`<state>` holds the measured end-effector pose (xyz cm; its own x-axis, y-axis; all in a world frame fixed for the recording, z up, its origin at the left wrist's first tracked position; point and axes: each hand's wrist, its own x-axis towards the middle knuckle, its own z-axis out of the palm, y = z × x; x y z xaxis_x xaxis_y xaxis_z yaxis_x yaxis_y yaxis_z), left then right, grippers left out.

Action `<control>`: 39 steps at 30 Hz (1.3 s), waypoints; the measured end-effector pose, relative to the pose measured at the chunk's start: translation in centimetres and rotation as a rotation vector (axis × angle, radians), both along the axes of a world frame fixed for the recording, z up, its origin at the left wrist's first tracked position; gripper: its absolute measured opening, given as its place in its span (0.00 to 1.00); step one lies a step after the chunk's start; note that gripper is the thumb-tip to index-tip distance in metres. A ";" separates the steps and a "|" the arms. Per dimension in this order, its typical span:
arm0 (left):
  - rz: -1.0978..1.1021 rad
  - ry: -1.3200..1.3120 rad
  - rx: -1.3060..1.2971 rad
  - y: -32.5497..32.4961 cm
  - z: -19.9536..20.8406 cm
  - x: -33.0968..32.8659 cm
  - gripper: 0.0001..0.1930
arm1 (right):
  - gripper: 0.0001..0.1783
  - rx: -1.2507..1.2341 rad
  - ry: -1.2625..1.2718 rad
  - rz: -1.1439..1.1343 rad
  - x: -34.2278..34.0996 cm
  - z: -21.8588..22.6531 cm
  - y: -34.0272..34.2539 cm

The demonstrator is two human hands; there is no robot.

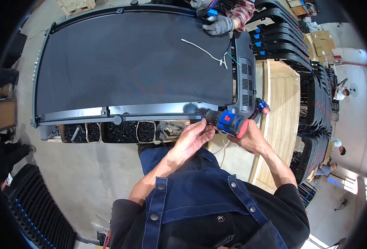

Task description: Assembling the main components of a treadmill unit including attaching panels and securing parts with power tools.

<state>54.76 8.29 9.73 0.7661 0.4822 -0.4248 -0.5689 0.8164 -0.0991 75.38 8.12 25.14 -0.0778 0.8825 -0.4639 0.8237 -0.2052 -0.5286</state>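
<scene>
My right hand (pixel 251 137) is wrapped round the handle of a blue, red and black cordless drill (pixel 230 123). Its chuck points left at the near side rail (pixel 154 117) of a treadmill. Just below the chuck, my left hand (pixel 194 138) has its fingers curled together at the rail; whatever they pinch, if anything, is hidden. The black running belt (pixel 133 62) stretches beyond the rail. A vented black motor cover (pixel 247 83) sits at its right end. White and green wires (pixel 206 52) lie loose over the belt's far right.
Bins of black bolts (pixel 123 132) line the near rail. A co-worker's grey-gloved hand (pixel 219 25) rests at the far right corner. Another blue-red power tool (pixel 261 108) lies right of the cover, by a wooden crate (pixel 283 91). Black frames (pixel 281 39) are stacked beyond.
</scene>
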 end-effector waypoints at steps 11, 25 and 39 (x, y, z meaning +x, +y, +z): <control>0.003 0.027 -0.096 0.6 -2.3 0.3 0.14 | 0.14 -0.161 -0.262 0.208 -0.9 -1.1 4.0; 0.584 0.952 1.574 4.9 6.4 -1.9 0.24 | 0.29 -0.152 -0.304 0.443 -3.1 0.5 6.5; 0.803 1.057 1.594 6.5 4.7 3.8 0.08 | 0.16 -0.278 -0.398 0.397 -2.9 -0.1 8.0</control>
